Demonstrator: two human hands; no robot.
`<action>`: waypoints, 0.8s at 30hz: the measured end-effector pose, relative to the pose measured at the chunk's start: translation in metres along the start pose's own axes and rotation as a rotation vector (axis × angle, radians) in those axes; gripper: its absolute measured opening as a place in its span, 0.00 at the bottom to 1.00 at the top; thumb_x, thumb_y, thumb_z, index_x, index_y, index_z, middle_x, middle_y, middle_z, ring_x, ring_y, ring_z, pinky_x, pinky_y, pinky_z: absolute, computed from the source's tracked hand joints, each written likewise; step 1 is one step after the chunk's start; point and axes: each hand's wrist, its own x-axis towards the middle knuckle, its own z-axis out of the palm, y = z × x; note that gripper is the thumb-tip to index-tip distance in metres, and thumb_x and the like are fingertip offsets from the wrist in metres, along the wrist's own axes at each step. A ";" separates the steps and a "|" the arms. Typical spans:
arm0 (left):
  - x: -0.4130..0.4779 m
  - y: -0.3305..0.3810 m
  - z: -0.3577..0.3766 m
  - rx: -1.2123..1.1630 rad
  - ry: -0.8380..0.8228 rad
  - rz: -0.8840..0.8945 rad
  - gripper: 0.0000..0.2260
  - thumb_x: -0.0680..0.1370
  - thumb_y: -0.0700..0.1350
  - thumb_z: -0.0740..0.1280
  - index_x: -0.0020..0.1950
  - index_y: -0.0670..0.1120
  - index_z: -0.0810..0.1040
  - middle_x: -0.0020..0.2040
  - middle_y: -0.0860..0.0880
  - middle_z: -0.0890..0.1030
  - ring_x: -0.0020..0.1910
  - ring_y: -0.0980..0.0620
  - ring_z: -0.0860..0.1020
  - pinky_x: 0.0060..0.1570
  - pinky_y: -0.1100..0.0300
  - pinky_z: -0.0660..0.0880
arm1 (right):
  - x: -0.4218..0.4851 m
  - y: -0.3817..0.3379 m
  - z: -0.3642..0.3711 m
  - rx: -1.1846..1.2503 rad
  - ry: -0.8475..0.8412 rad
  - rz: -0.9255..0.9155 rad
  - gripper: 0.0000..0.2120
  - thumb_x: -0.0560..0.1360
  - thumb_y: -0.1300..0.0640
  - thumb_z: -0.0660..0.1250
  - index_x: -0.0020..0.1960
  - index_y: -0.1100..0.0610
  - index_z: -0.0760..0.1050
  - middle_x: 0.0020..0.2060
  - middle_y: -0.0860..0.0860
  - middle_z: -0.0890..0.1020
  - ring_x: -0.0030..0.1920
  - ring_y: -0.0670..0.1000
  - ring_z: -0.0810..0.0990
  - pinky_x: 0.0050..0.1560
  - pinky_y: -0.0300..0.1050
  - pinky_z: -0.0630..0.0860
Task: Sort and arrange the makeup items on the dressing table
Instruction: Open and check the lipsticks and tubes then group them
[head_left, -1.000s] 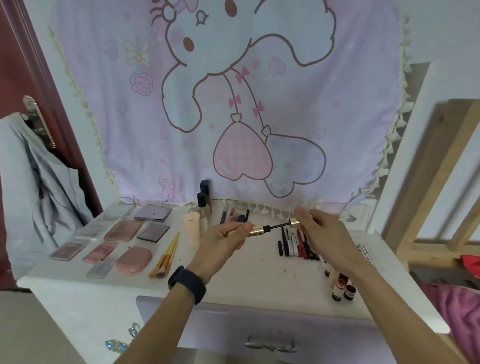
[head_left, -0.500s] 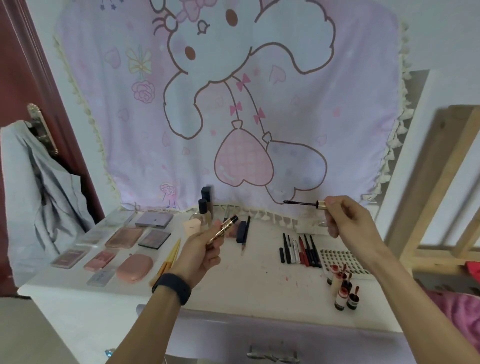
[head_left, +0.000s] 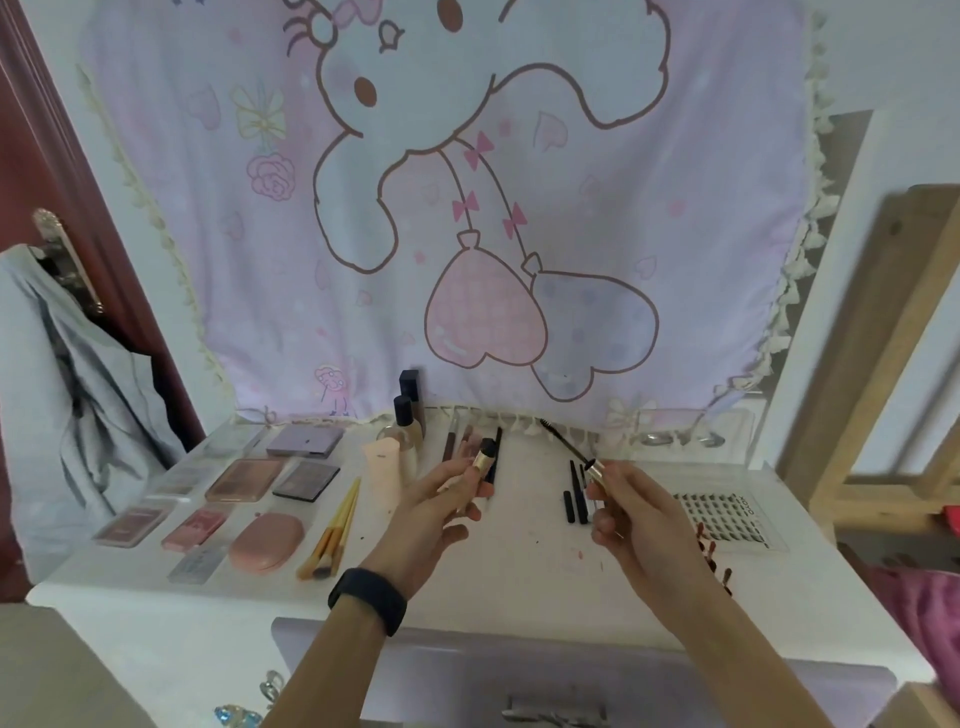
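Above the white table (head_left: 519, 566), my left hand (head_left: 441, 501) grips the slim gold mascara tube (head_left: 482, 461) and my right hand (head_left: 641, 517) pinches the gold-capped black wand (head_left: 566, 442), apart from it; the brush tip should meet the tube's mouth squarely before pushing.

One mascara tube (head_left: 482, 461), one wand (head_left: 566, 442), two dark-capped bottles (head_left: 404, 415), three yellow-handled brushes (head_left: 335, 525), one pink oval compact (head_left: 267, 540), one lash tray (head_left: 724, 514).
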 end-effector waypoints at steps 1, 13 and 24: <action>-0.001 0.000 -0.001 0.035 0.000 0.004 0.12 0.74 0.56 0.69 0.54 0.55 0.84 0.48 0.50 0.84 0.41 0.56 0.78 0.43 0.59 0.73 | -0.001 0.003 0.000 -0.017 -0.010 -0.008 0.11 0.81 0.57 0.65 0.47 0.52 0.86 0.38 0.53 0.82 0.29 0.48 0.72 0.32 0.41 0.74; 0.003 0.000 -0.004 0.179 -0.016 0.036 0.11 0.74 0.56 0.68 0.54 0.58 0.84 0.49 0.53 0.84 0.44 0.57 0.80 0.46 0.60 0.75 | -0.002 0.030 0.001 -0.197 0.002 -0.007 0.12 0.82 0.57 0.64 0.47 0.46 0.85 0.39 0.51 0.84 0.28 0.48 0.74 0.31 0.40 0.75; 0.052 -0.025 0.020 0.406 0.152 -0.062 0.10 0.82 0.53 0.63 0.57 0.52 0.81 0.50 0.58 0.83 0.46 0.56 0.78 0.42 0.64 0.71 | -0.003 0.072 -0.018 -0.080 0.170 -0.032 0.10 0.84 0.57 0.59 0.57 0.58 0.78 0.48 0.54 0.86 0.31 0.51 0.79 0.34 0.42 0.79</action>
